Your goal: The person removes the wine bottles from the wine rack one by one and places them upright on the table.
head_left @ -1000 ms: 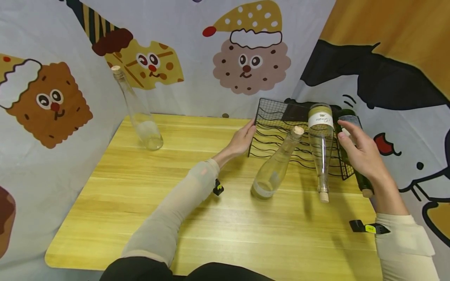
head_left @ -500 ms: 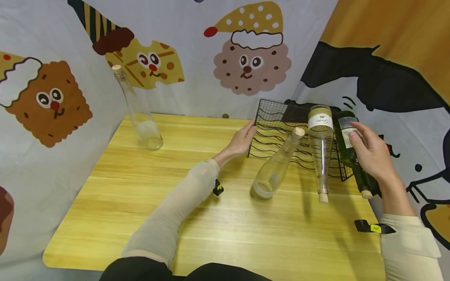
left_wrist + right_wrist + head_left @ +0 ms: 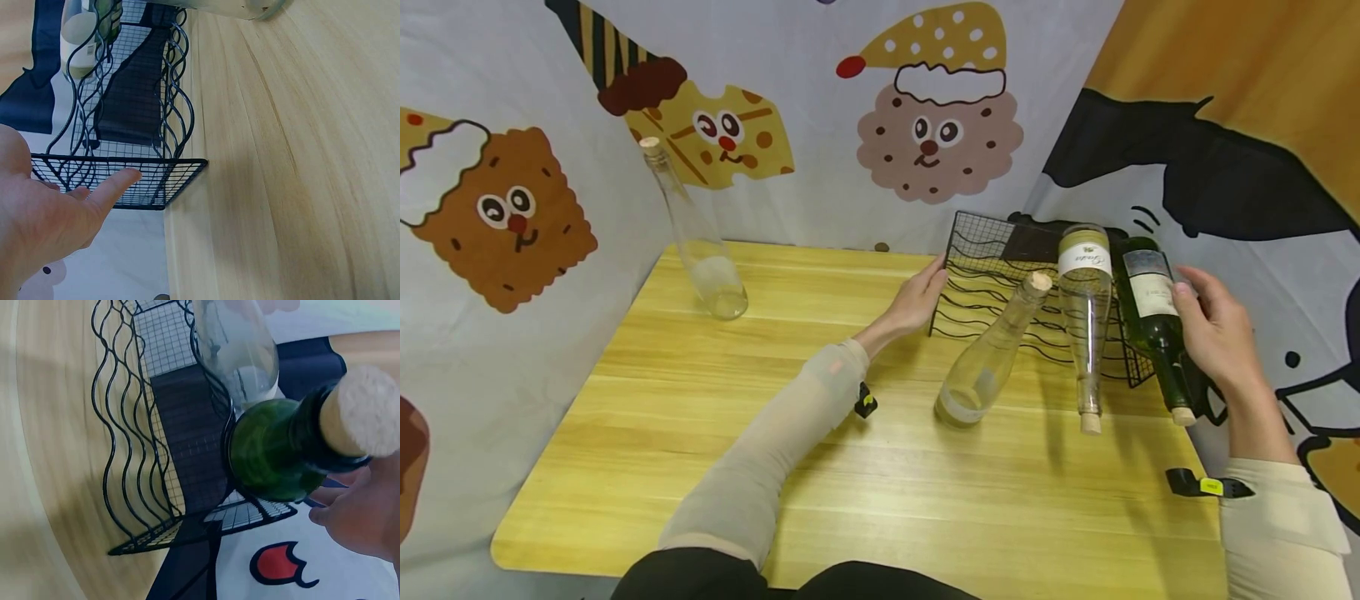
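Observation:
My left hand (image 3: pixel 917 298) rests against the left end of a black wire bottle rack (image 3: pixel 977 242); the left wrist view shows the thumb (image 3: pixel 119 186) extended along its mesh panel. My right hand (image 3: pixel 1221 333) is beside a green wine bottle (image 3: pixel 1152 300) at the rack's right end, thumb near its label and fingers loosely bent. That bottle lies on the rack's top, its cork (image 3: pixel 365 412) toward me. Left of it a clear bottle (image 3: pixel 1084 308) with a white label lies the same way. Another clear corked bottle (image 3: pixel 985 367) stands upright before the rack.
A third clear corked bottle (image 3: pixel 707 267) stands at the table's back left. The wooden table (image 3: pixel 820 500) meets a cloth backdrop (image 3: pixel 820 200) printed with cartoon figures at the back and right. The lower wavy wire rows (image 3: pixel 119 425) of the rack show in the right wrist view.
My right hand has moved right, from over the green bottle to its right side, uncovering its label. My left hand and the other bottles stay where they were.

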Tool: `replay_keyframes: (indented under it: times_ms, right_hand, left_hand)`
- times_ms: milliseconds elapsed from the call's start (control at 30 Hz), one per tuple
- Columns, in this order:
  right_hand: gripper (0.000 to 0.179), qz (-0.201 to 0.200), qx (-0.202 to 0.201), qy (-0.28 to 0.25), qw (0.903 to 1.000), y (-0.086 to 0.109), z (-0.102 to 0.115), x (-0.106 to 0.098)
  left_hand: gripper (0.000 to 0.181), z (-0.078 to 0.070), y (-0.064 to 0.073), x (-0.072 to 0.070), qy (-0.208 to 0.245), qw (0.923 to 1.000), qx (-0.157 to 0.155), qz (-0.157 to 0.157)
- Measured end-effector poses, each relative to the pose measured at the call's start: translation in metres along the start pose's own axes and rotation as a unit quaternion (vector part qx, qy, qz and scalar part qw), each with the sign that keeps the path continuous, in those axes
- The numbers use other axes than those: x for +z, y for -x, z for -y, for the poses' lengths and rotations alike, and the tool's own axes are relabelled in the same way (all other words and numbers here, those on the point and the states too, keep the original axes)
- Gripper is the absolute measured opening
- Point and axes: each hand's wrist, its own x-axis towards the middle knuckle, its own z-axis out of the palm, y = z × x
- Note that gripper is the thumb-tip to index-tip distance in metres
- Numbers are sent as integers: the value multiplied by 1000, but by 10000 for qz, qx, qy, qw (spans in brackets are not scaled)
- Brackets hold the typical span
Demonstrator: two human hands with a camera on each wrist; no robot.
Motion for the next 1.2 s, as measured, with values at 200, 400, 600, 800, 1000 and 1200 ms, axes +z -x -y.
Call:
replay_keyframes:
  times_ms: [200, 400, 600, 800, 1000, 1200]
  right_hand:
    - [67, 76, 281, -403, 9988, 1, -12, 1]
    - [67, 30, 370, -459, 9983, 1, -23, 1]
    - [71, 158, 637, -507, 9966, 3, -28, 0]
    - [76, 454, 943, -619, 9926, 5, -30, -1]
    - [76, 502, 1080, -646, 9908, 6, -34, 2]
    - [76, 539, 1102, -794, 9893, 7, -37, 3]
  left_hand:
    - [65, -2, 0, 1, 13, 10000, -87, -19]
    - [61, -2, 0, 2, 38, 10000, -60, -51]
    - [62, -2, 0, 2, 36, 10000, -65, -45]
    - [62, -2, 0, 2, 4, 10000, -56, -66]
    - [64, 0, -1, 3, -2, 10000, -1, -52]
    - [66, -1, -1, 3, 19, 10000, 27, -74]
